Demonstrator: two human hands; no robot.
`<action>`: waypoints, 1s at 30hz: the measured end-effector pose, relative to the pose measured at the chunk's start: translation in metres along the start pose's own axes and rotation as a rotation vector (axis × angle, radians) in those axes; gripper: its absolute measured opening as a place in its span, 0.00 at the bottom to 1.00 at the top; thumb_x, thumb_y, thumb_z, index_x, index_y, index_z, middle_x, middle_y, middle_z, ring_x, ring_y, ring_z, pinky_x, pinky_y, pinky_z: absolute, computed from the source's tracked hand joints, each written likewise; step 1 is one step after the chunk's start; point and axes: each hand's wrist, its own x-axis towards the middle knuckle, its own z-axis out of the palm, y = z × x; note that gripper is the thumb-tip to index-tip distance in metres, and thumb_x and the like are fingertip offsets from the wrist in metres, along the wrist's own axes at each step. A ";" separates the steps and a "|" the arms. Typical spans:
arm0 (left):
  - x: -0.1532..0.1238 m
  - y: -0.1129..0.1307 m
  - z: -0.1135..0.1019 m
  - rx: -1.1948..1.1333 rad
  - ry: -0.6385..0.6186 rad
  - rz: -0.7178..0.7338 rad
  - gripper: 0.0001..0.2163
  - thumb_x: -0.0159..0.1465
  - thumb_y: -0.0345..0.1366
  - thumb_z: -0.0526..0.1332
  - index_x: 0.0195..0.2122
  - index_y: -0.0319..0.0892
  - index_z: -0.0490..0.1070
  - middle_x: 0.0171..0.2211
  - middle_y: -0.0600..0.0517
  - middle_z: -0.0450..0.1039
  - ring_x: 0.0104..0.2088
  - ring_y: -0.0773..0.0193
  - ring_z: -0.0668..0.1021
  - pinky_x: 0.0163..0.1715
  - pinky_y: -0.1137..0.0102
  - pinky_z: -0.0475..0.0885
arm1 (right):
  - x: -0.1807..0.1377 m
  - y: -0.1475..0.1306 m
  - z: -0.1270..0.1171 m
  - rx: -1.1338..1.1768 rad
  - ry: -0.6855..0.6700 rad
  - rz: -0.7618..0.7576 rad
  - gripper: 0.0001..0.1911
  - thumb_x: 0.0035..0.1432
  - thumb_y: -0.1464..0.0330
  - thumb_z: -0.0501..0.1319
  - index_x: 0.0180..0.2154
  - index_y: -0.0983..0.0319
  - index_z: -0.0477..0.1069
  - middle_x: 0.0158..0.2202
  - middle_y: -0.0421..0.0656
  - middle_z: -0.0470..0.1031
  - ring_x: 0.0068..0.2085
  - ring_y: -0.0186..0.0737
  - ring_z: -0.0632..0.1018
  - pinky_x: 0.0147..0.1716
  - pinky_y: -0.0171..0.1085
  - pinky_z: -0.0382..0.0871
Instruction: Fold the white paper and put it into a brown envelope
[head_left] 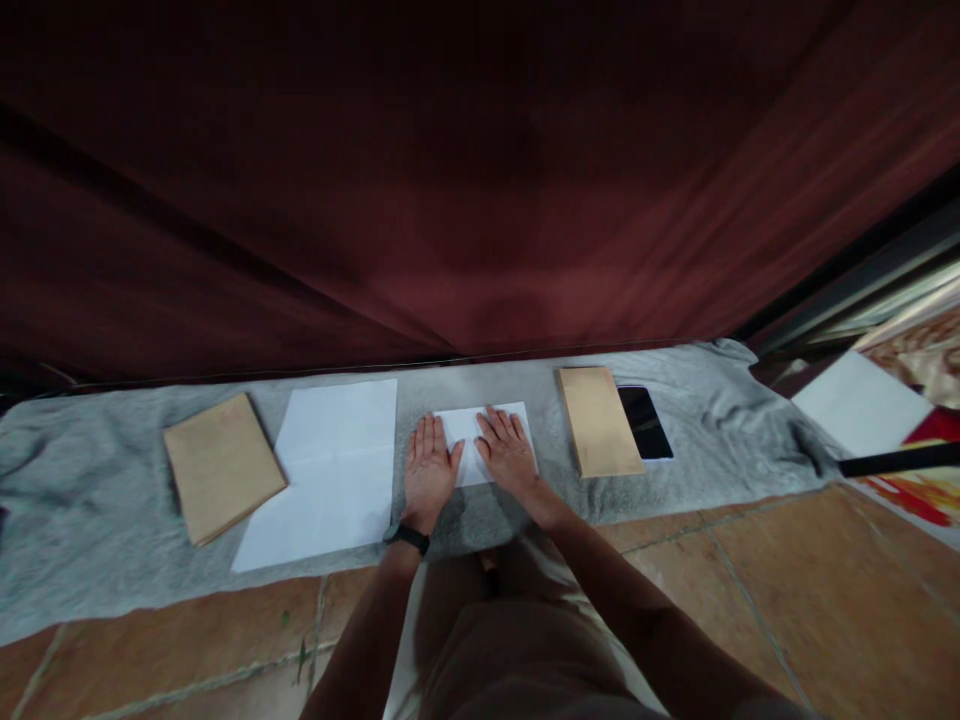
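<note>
My left hand (429,470) lies flat with fingers stretched out on the left edge of a small folded white paper (466,425). My right hand (508,448) lies flat on the same paper, fingers spread, covering its right part. The paper rests on a grey cloth (675,480) spread over the floor. A black band is on my left wrist. A larger white sheet (330,475) lies just left of my left hand.
A brown envelope (222,465) lies at the left on the cloth. Another brown envelope (598,420) and a dark phone (645,422) lie to the right. A dark red curtain (480,180) hangs behind. Tiled floor (787,600) is in front; white paper (859,405) sits far right.
</note>
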 end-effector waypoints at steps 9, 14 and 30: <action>-0.001 0.000 0.001 -0.018 0.035 0.016 0.32 0.75 0.49 0.46 0.73 0.32 0.52 0.71 0.34 0.58 0.72 0.45 0.59 0.69 0.46 0.58 | -0.007 0.024 -0.007 -0.056 0.007 0.104 0.27 0.75 0.62 0.50 0.70 0.63 0.59 0.72 0.52 0.59 0.71 0.53 0.62 0.69 0.57 0.53; -0.001 0.000 0.000 -0.016 0.020 0.004 0.32 0.75 0.48 0.46 0.72 0.30 0.53 0.71 0.33 0.55 0.72 0.45 0.59 0.70 0.47 0.57 | -0.015 0.037 -0.009 -0.049 0.072 0.133 0.29 0.75 0.61 0.49 0.70 0.66 0.58 0.71 0.56 0.60 0.70 0.56 0.64 0.68 0.58 0.53; -0.017 0.000 -0.011 -0.044 0.045 -0.061 0.28 0.75 0.42 0.43 0.71 0.29 0.54 0.72 0.33 0.55 0.73 0.46 0.57 0.70 0.47 0.58 | -0.033 0.051 -0.021 0.004 0.123 0.178 0.29 0.75 0.63 0.46 0.70 0.70 0.57 0.71 0.58 0.59 0.71 0.56 0.61 0.68 0.58 0.55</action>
